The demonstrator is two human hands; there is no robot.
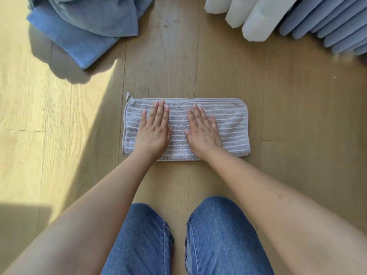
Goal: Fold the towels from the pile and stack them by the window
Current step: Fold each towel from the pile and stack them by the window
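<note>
A grey towel with white stripes (232,128) lies folded into a long rectangle on the wooden floor in front of my knees. My left hand (155,129) presses flat on its left half, fingers straight and pointing away from me. My right hand (203,130) lies flat on the middle of the towel, fingers straight too. A small loop tag sticks out at the towel's far left corner. A pile of blue towels (85,22) sits crumpled at the far left.
White and blue-grey curtains (297,18) hang down to the floor at the far right. Sunlight falls across the wooden floor (39,116) on the left. My knees in blue jeans (178,239) are at the bottom.
</note>
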